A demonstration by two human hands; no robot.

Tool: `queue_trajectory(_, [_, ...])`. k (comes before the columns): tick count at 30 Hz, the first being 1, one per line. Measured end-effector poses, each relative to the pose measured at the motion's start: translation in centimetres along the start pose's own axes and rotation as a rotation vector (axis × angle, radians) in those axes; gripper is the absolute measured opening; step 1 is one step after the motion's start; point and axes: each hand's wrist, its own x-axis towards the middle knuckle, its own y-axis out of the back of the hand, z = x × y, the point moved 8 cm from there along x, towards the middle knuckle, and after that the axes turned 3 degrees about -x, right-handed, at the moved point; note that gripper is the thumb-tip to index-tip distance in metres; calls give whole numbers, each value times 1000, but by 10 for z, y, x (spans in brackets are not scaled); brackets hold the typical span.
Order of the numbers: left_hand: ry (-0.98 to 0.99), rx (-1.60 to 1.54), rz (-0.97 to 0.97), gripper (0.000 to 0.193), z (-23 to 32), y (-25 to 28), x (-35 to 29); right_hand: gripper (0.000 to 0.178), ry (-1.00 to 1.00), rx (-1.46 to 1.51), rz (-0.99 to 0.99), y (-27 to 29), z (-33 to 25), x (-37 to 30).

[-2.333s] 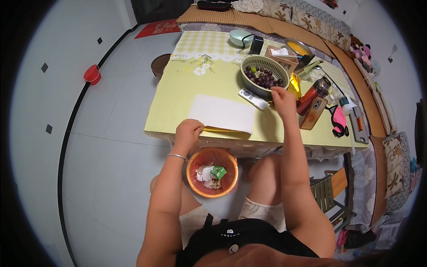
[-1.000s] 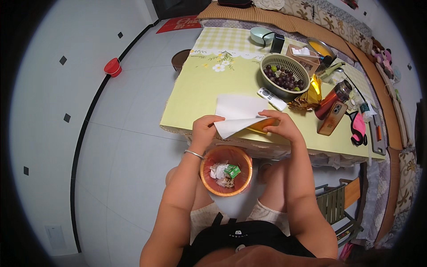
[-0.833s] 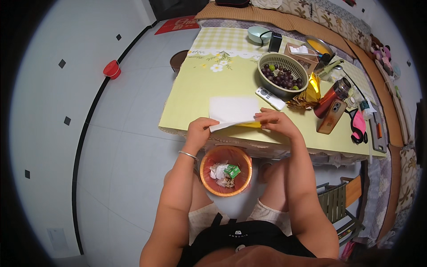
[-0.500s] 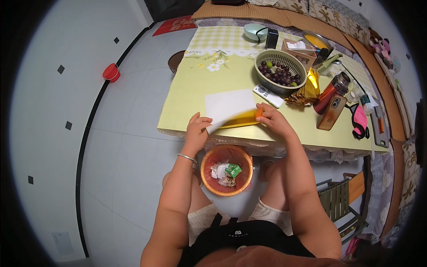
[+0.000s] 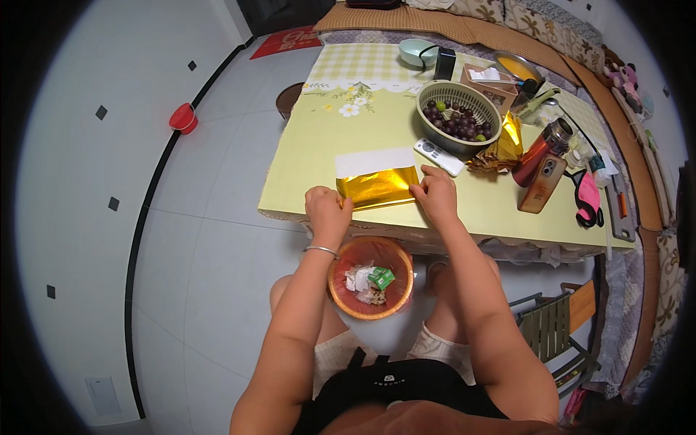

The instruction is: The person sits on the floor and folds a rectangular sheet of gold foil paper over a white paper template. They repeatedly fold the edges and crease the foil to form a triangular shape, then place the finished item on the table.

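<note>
A sheet of gold foil paper [image 5: 378,188] lies at the table's near edge. Its near part is folded over with the shiny gold side up, and beyond the fold shows the white side [image 5: 373,160]. My left hand [image 5: 328,217] is closed at the left end of the fold, fingers curled on the paper's edge. At the right end, my right hand [image 5: 437,196] pinches the paper between thumb and fingers. A white remote control [image 5: 438,156] lies just beyond my right hand. To its right is a crumpled stack of gold foil paper [image 5: 499,154].
A basket of grapes [image 5: 428,129] stands past the remote. Rightward are a red thermos [image 5: 536,156], a phone [image 5: 542,185] and a pink-and-black item [image 5: 587,197]. Below the table edge, between my legs, stands an orange trash bin [image 5: 336,296]. A folding chair [image 5: 544,330] is at lower right.
The paper's near part, lifted and curling before, now lies folded flat, gold side up. My left hand has shifted right and slightly down; my right hand has come slightly nearer the paper's corner.
</note>
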Motion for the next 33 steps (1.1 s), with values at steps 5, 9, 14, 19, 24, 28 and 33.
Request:
queue_trajectory(5, [13, 32, -21, 23, 0, 1, 0, 23, 2, 15, 5, -1, 0, 0])
queue_trajectory(9, [-3, 61, -32, 25, -1, 2, 0, 23, 3, 19, 0, -1, 1, 0])
queue_trajectory(14, [-158, 82, 71, 25, 26, 14, 3, 24, 13, 6, 0, -3, 5, -1])
queue_trajectory(19, [-413, -194, -336, 41, 20, -31, -8, 22, 32, 16, 4, -5, -2, 0])
queue_trajectory(24, [-570, 10, -461, 58, 57, -35, -20, 21, 32, -2, -4, -4, 3, -2])
queue_trajectory(28, [-564, 94, -499, 68, 59, -34, -24, 20, 44, 16, 5, -6, 1, -2])
queue_trajectory(33, [-580, 164, -523, 75, 65, -32, -26, 18, 27, 8, -42, -7, 1, -2])
